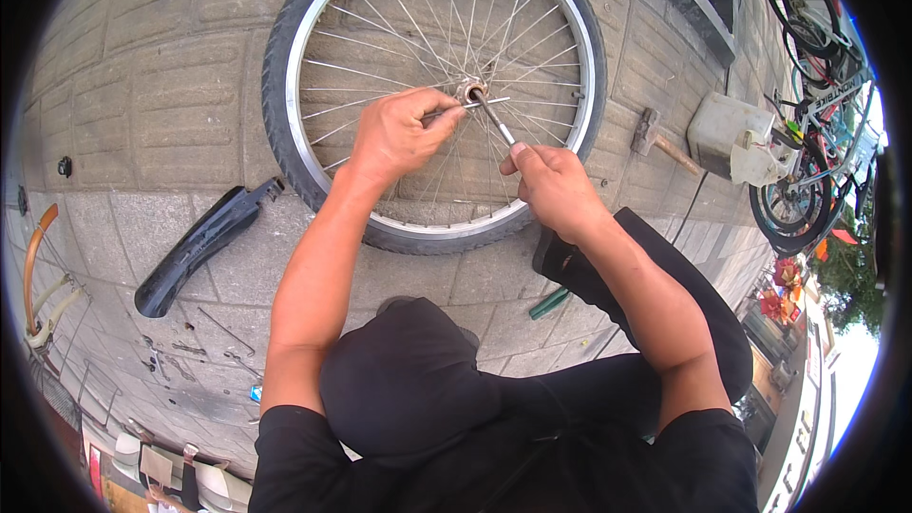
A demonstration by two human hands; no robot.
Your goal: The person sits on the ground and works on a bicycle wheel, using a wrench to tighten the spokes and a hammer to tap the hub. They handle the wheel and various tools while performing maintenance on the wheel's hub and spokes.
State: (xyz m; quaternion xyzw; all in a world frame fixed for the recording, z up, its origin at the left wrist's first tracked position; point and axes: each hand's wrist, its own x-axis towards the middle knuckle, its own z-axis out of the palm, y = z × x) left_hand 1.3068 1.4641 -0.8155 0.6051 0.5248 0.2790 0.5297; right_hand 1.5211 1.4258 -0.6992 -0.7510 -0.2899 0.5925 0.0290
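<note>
Okay, L hand (399, 133) & R hand (560, 192) meet at the hub (465, 87) of the bike wheel (294, 95), which lies flat on the paving (171, 133). Doing this well, I'd say, means keeping the metal rod (497, 121) steady, its tip at the hub's mouth, w/ small controlled moves & no knocks to nearby spokes. R fingers: closed firmly round the rod's near end. L fingers: nearly together, thumb to index, seemingly pinching a slim stick (499, 100) by the hub; exact kind, can't tell. Hammer (646, 131) lies off to the R, btwn wheel & pale container (724, 133).
</note>
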